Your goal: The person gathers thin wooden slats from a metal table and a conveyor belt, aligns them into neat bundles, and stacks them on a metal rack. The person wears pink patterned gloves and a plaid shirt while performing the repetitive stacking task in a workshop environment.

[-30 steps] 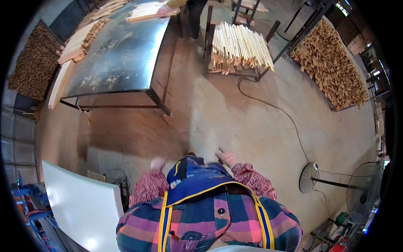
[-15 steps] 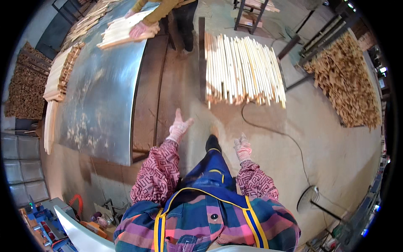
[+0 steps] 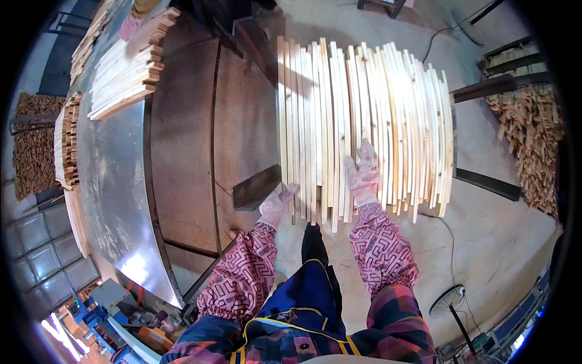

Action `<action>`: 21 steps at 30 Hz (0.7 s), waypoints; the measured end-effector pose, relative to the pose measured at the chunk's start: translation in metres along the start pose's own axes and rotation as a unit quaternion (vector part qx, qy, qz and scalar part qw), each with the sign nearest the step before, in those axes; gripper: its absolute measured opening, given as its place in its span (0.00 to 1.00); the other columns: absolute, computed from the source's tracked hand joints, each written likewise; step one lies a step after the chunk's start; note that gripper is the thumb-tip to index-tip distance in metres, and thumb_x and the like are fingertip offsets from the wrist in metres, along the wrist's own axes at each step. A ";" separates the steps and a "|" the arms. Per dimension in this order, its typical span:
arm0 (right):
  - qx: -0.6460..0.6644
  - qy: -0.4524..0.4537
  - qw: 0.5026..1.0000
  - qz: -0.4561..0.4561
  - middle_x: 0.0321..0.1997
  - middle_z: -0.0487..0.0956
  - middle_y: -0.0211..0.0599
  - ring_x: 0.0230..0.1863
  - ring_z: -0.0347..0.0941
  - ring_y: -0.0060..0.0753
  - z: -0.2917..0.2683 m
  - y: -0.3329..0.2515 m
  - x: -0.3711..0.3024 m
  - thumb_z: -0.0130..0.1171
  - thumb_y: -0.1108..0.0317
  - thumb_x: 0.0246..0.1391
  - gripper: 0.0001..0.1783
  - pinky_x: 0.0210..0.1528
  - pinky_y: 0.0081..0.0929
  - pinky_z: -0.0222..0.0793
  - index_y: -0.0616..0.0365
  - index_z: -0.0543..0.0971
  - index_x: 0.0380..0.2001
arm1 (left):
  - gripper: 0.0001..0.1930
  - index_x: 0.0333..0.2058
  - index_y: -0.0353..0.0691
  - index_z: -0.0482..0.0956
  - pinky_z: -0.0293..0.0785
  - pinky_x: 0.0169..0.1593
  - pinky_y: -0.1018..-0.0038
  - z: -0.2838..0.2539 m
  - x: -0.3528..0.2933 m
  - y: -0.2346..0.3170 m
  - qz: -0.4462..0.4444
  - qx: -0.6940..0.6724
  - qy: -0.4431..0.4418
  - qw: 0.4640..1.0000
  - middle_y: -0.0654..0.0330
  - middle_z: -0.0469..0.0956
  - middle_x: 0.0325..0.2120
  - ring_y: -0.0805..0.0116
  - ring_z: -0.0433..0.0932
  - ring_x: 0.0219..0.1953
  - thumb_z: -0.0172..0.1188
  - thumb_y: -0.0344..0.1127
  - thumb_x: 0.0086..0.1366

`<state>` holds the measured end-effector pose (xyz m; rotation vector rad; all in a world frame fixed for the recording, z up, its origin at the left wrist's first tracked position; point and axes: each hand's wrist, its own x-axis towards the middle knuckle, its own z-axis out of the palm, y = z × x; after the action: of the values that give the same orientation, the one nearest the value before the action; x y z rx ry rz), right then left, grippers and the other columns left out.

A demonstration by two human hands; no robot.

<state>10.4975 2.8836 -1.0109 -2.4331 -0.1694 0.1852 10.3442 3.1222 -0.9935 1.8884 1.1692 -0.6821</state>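
Note:
A broad layer of pale wooden strips (image 3: 394, 121) lies side by side in front of me, their near ends uneven. My right hand (image 3: 364, 176), in a light knit glove, rests on top of the strips with its fingers stretched out and apart. At the near left corner of the layer is my left hand (image 3: 277, 206), gloved too. It touches the strip ends with its thumb apart from the fingers, which are partly hidden. Neither hand grips a strip. Patterned pink sleeve covers reach up both forearms.
A shiny metal-topped table (image 3: 115, 164) runs along my left, carrying a bundle of strips (image 3: 130, 67). A co-worker's gloved hand (image 3: 130, 27) is at that bundle. Dark metal bars (image 3: 257, 188) flank the layer. A pile of wood pieces (image 3: 527, 133) stands right, and a round-based stand (image 3: 447, 301) lower right.
I have come forward to the layer of strips. My right hand has landed on top of it, and my left hand has reached its near left corner.

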 end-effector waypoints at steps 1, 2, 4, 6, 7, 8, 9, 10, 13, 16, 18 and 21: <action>0.048 0.012 0.999 -0.013 0.74 0.58 0.45 0.73 0.57 0.46 0.009 -0.010 -0.006 0.59 0.49 0.59 0.43 0.69 0.41 0.62 0.51 0.56 0.72 | 0.39 0.57 0.29 0.70 0.75 0.50 0.62 0.021 0.020 -0.029 0.065 -0.055 0.034 0.996 0.48 0.80 0.47 0.50 0.80 0.49 0.64 0.59 0.62; 0.097 0.023 0.995 -0.026 0.73 0.59 0.46 0.73 0.56 0.47 0.017 -0.019 -0.008 0.62 0.53 0.58 0.43 0.70 0.41 0.61 0.52 0.57 0.72 | 0.35 0.54 0.29 0.73 0.76 0.47 0.62 0.036 0.035 -0.050 0.130 -0.110 0.071 0.983 0.50 0.81 0.44 0.51 0.82 0.46 0.62 0.59 0.64; 0.259 0.003 0.965 0.039 0.73 0.57 0.52 0.73 0.56 0.46 0.019 -0.028 -0.017 0.69 0.69 0.53 0.48 0.73 0.37 0.56 0.56 0.54 0.72 | 0.30 0.53 0.30 0.75 0.77 0.48 0.64 0.045 0.038 -0.057 0.044 -0.110 0.036 0.992 0.51 0.81 0.45 0.53 0.81 0.48 0.60 0.54 0.66; 0.444 -0.024 0.890 0.104 0.73 0.57 0.50 0.73 0.55 0.44 0.013 -0.038 -0.014 0.68 0.71 0.53 0.50 0.72 0.35 0.56 0.58 0.51 0.73 | 0.35 0.56 0.30 0.72 0.73 0.54 0.65 0.054 0.036 -0.062 0.011 -0.200 0.018 0.980 0.48 0.79 0.49 0.52 0.78 0.53 0.58 0.59 0.65; 0.439 -0.042 0.893 0.094 0.72 0.60 0.49 0.72 0.58 0.40 0.005 -0.041 -0.010 0.70 0.70 0.51 0.54 0.70 0.33 0.59 0.57 0.48 0.74 | 0.34 0.56 0.31 0.72 0.73 0.54 0.66 0.051 0.029 -0.062 0.013 -0.250 -0.008 0.968 0.49 0.79 0.49 0.53 0.78 0.53 0.59 0.57 0.65; 0.473 -0.092 0.867 0.123 0.71 0.61 0.49 0.71 0.59 0.40 -0.012 -0.045 -0.007 0.71 0.69 0.50 0.55 0.69 0.32 0.60 0.57 0.48 0.74 | 0.32 0.57 0.32 0.72 0.74 0.55 0.67 0.041 0.013 -0.042 0.023 -0.311 -0.056 0.949 0.49 0.79 0.50 0.55 0.78 0.53 0.59 0.54 0.65; 0.506 -0.143 0.837 0.154 0.70 0.63 0.49 0.70 0.60 0.40 -0.028 -0.051 -0.004 0.72 0.69 0.49 0.56 0.68 0.32 0.61 0.56 0.47 0.74 | 0.30 0.57 0.33 0.72 0.74 0.55 0.67 0.032 -0.008 -0.023 0.027 -0.369 -0.106 0.923 0.50 0.79 0.51 0.56 0.78 0.53 0.60 0.52 0.65; 0.537 -0.188 0.803 0.180 0.70 0.64 0.50 0.70 0.62 0.40 -0.045 -0.052 -0.002 0.73 0.68 0.48 0.58 0.68 0.31 0.63 0.55 0.47 0.74 | 0.29 0.58 0.34 0.72 0.75 0.55 0.68 0.020 -0.030 -0.002 0.036 -0.412 -0.155 0.897 0.50 0.79 0.51 0.57 0.79 0.53 0.61 0.49 0.65; 0.479 -0.248 0.812 0.222 0.62 0.73 0.47 0.60 0.72 0.40 -0.077 -0.033 -0.019 0.71 0.65 0.50 0.57 0.61 0.33 0.71 0.52 0.45 0.75 | 0.26 0.59 0.37 0.71 0.76 0.56 0.70 -0.007 -0.103 0.033 0.068 -0.427 -0.243 0.868 0.51 0.78 0.54 0.60 0.79 0.53 0.64 0.41 0.66; 0.499 -0.284 0.806 0.146 0.59 0.75 0.52 0.55 0.76 0.44 -0.121 -0.048 -0.058 0.65 0.59 0.56 0.52 0.58 0.39 0.74 0.54 0.44 0.75 | 0.39 0.63 0.36 0.64 0.76 0.55 0.69 -0.015 -0.155 0.017 0.133 -0.280 -0.202 0.929 0.52 0.78 0.52 0.62 0.79 0.52 0.73 0.39 0.56; 0.535 -0.261 0.800 0.072 0.59 0.75 0.51 0.55 0.75 0.46 -0.144 -0.041 -0.131 0.59 0.57 0.59 0.47 0.58 0.40 0.74 0.54 0.47 0.74 | 0.48 0.65 0.35 0.60 0.74 0.56 0.68 -0.020 -0.204 0.005 0.134 -0.294 -0.169 0.931 0.51 0.79 0.49 0.61 0.79 0.49 0.77 0.42 0.50; 0.528 -0.155 0.797 0.248 0.58 0.75 0.47 0.55 0.74 0.46 -0.192 -0.095 -0.226 0.53 0.52 0.61 0.41 0.57 0.42 0.74 0.56 0.54 0.73 | 0.50 0.66 0.37 0.58 0.70 0.60 0.67 -0.036 -0.287 -0.021 0.176 -0.283 -0.175 0.926 0.52 0.76 0.52 0.61 0.74 0.56 0.78 0.39 0.48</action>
<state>10.3031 2.7965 -0.7836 -1.2533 0.3623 0.7035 10.2038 3.0216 -0.7612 1.3601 0.6725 -0.3984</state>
